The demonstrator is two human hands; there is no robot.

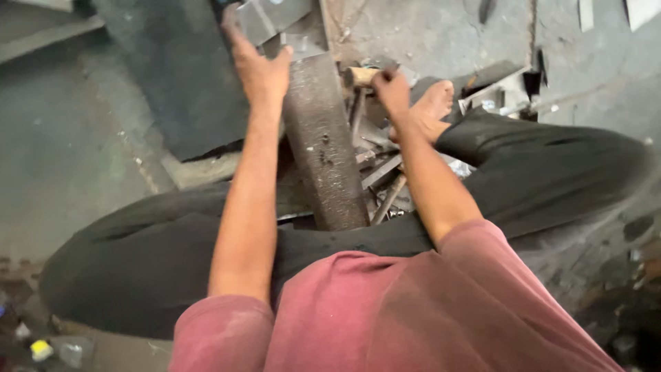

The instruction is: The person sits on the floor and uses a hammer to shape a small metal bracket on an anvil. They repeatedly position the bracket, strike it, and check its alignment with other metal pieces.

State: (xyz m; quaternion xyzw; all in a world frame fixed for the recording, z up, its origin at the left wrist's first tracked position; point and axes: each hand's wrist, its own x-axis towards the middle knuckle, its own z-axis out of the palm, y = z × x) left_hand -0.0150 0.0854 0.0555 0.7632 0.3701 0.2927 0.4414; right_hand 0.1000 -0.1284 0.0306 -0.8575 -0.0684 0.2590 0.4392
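Gripping a wooden handle (361, 76) in my right hand (390, 88) beside the iron bar (322, 138), I pressed my open left hand (260, 69) on a stiff, sharp-looking metal sheet (272, 17) atop it.
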